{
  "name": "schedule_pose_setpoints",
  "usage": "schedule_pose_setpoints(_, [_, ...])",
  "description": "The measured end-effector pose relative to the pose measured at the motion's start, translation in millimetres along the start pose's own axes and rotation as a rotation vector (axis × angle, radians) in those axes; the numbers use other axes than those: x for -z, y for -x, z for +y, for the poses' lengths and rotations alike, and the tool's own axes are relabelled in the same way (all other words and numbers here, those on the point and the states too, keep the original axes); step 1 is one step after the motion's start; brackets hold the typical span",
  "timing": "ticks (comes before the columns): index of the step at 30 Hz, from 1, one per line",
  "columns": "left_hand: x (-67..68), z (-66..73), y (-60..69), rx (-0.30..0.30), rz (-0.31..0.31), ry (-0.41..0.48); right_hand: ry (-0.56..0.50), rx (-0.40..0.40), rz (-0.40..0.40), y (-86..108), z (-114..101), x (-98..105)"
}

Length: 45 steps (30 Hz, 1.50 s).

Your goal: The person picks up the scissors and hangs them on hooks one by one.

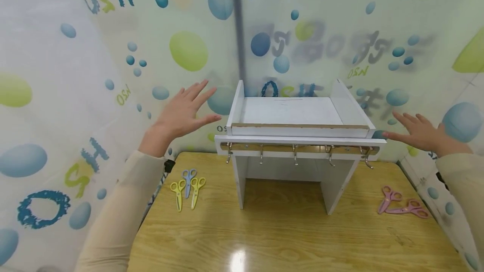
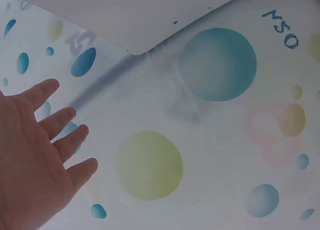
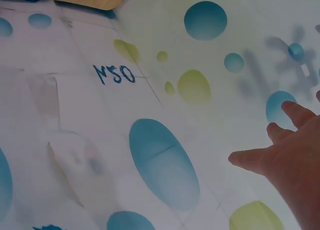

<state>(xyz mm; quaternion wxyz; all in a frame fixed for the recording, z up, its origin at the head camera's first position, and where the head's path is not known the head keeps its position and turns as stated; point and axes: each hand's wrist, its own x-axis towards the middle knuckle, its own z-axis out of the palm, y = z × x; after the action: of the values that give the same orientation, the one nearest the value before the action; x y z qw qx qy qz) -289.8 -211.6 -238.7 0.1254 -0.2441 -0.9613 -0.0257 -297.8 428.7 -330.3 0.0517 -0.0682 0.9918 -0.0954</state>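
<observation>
A white shelf rack (image 1: pixel 295 131) with a row of metal hooks along its front stands on the wooden table. To its left, my left hand (image 1: pixel 181 110) is raised in the air with fingers spread, holding nothing. My right hand (image 1: pixel 423 133) is lifted on the rack's right side, fingers apart and touching nothing. In the left wrist view the left hand (image 2: pixel 30 165) shows its extended fingers, with a white panel of the rack (image 2: pixel 140 15) above. The right wrist view has part of the right hand (image 3: pixel 295 160) before the patterned sheet.
On the table (image 1: pixel 272 230), yellow scissors (image 1: pixel 178 194) and blue scissors (image 1: pixel 188 181) lie left of the rack, with another yellow pair (image 1: pixel 196 192). Two pink pairs of scissors (image 1: pixel 408 209) lie at the right. A patterned sheet (image 1: pixel 151 32) hangs behind and around.
</observation>
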Motion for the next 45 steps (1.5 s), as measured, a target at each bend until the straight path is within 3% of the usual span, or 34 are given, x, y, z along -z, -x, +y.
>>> schedule_pose_setpoints(7, [2.3, 18.9, 0.2, -0.113, 0.038, 0.027, -0.031, 0.018, -0.004, 2.3, 9.0, -17.6])
schedule_pose_setpoints(16, [4.8, 32.8, -3.9, -0.241, 0.107, 0.097, 0.000, 0.032, 0.034, 0.1, 15.7, -35.1])
schedule_pose_setpoints(21, [1.8, 38.7, -6.2, -0.306, 0.132, 0.116, -0.012, 0.098, 0.086, -0.9, 17.7, -48.2])
schedule_pose_setpoints(33, [-12.0, 39.9, -5.0, -0.474, 0.268, 0.194, -0.080, 0.080, 0.040, 3.4, 23.4, -76.7])
schedule_pose_setpoints(39, [-16.9, 40.2, -3.4, -0.520, 0.302, 0.240, -0.160, 0.069, 0.031, 8.7, 25.6, -98.0])
schedule_pose_setpoints(45, [-23.9, 39.0, -0.8, -0.534, 0.323, 0.258, -0.147, 0.058, 0.018, 11.1, 33.0, -118.8])
